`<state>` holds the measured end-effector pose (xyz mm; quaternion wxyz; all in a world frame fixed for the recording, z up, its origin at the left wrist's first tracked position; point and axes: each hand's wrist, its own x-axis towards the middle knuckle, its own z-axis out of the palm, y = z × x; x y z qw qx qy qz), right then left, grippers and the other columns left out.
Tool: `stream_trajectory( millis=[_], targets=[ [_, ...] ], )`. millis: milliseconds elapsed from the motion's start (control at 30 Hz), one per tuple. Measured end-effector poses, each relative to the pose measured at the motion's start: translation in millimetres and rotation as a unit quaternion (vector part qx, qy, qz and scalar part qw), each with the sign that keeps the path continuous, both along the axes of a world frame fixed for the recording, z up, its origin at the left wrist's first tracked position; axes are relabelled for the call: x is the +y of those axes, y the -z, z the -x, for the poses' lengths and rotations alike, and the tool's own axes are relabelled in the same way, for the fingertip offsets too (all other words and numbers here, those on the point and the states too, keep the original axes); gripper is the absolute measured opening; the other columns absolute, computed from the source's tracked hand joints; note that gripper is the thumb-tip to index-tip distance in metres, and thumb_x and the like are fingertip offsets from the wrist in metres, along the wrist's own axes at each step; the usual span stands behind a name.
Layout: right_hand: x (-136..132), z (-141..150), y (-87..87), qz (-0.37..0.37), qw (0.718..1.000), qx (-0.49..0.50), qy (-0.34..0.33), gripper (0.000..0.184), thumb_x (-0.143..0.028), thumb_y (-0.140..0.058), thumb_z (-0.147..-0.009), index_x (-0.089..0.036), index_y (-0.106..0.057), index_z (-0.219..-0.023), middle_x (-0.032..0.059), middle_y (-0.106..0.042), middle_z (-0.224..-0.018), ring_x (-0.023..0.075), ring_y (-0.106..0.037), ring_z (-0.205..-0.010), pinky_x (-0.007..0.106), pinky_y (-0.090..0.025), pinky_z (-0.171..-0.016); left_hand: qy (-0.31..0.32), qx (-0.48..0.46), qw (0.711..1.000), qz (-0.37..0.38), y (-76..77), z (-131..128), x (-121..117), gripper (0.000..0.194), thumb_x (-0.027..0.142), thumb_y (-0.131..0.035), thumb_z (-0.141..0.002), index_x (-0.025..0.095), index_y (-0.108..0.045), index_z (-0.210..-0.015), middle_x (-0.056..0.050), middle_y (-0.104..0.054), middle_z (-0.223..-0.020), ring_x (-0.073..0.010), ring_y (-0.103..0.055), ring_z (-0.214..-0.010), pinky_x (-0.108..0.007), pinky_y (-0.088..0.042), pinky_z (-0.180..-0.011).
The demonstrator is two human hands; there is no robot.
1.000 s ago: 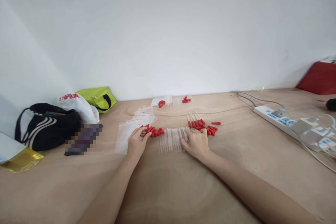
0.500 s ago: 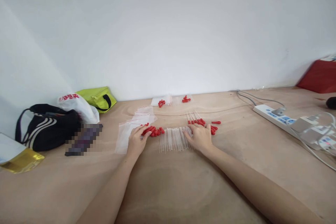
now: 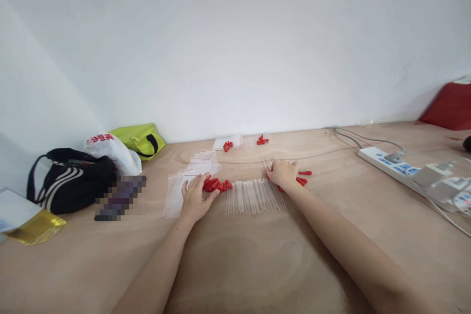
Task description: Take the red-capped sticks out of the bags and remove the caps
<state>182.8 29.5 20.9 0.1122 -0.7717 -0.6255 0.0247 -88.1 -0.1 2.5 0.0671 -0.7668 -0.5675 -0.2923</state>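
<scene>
My left hand (image 3: 196, 199) rests with fingers spread beside a pile of red rubber dropper bulbs (image 3: 213, 185), holding nothing. Slender clear glass tubes (image 3: 250, 197) lie side by side in a row between my hands. My right hand (image 3: 284, 172) is over the droppers with red bulbs (image 3: 302, 181) at the right end of the row. Its fingers bend down and are mostly hidden behind the back of the hand. Tips of clear tubes (image 3: 268, 161) stick out beyond it. Flat clear zip bags (image 3: 175, 191) lie under and left of my left hand.
Toward the wall lie two bags with tubes and red bulbs (image 3: 262, 140). At left are a black bag (image 3: 79, 181), a white plastic bag (image 3: 117, 152), a lime-green bag (image 3: 143, 140) and a gold packet (image 3: 37, 227). A power strip (image 3: 390, 164) with cables stands right.
My right hand has moved from the right end of the tube row up and over the red-bulbed droppers. My left hand has drawn back slightly from the bulb pile, its fingers spreading.
</scene>
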Motion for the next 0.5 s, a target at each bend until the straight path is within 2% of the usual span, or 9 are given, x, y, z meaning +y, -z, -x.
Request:
stream_trajectory(
  millis=[267,500],
  targets=[
    [3.1,5.3,-0.4,0.025,1.0,-0.008,0.001,0.038,-0.044,-0.047,-0.075,-0.012,-0.063,-0.087,0.0151,-0.064,-0.086,0.0275,-0.059,-0.083,0.045,-0.023,-0.085,0.006,0.016,1.0,0.009,1.9,1.5,-0.9,0.051,0.045,-0.051,-0.075,0.019,-0.042,-0.118,-0.011,-0.054,-0.116,-0.0275,-0.042,-0.116,-0.049,-0.024,-0.097],
    [2.1,7.8,-1.4,0.007,1.0,-0.015,-0.004,0.031,-0.034,-0.044,-0.077,-0.012,-0.064,-0.085,0.0163,-0.064,-0.086,0.0265,-0.059,-0.08,0.043,-0.024,-0.082,0.025,0.009,0.997,-0.078,-0.4,-4.1,-5.5,0.041,0.042,-0.05,-0.078,0.019,-0.047,-0.112,-0.009,-0.058,-0.108,-0.0265,-0.045,-0.112,-0.046,-0.028,-0.096]
  ],
)
